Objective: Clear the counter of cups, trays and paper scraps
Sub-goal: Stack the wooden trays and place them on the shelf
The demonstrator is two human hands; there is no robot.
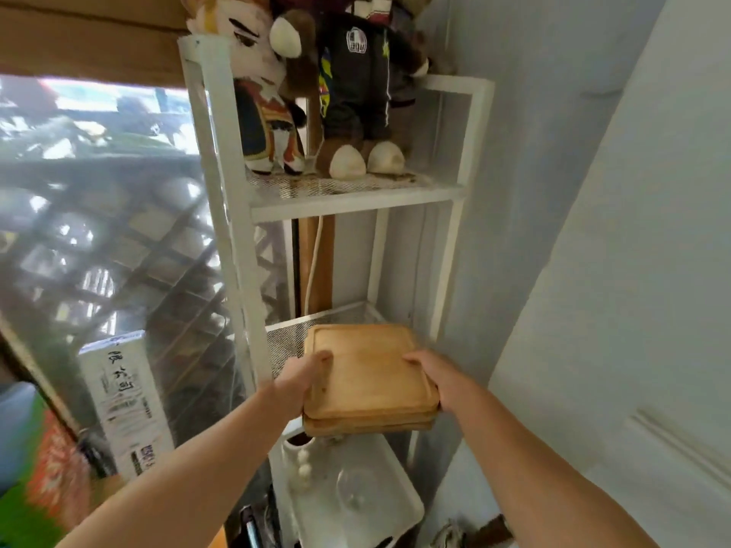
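Snugly gripped by left hand (303, 378) and right hand (438, 379): stacked, round-cornered wooden trays (368, 375).

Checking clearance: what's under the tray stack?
Mesh shelf under its far end; lower down, a white vase and clear glass. The tray stack hides the rest.

Most of my fingers vanish beneath the stack of wooden trays (370, 373), gripped between my left hand (301, 381) and right hand (435, 379); how many trays lie in the stack is unclear. The top edge crops the heads of the plush toys (316, 92). Print on the white box (126, 401) blurs beyond reading, as does everything behind the window (99, 191)
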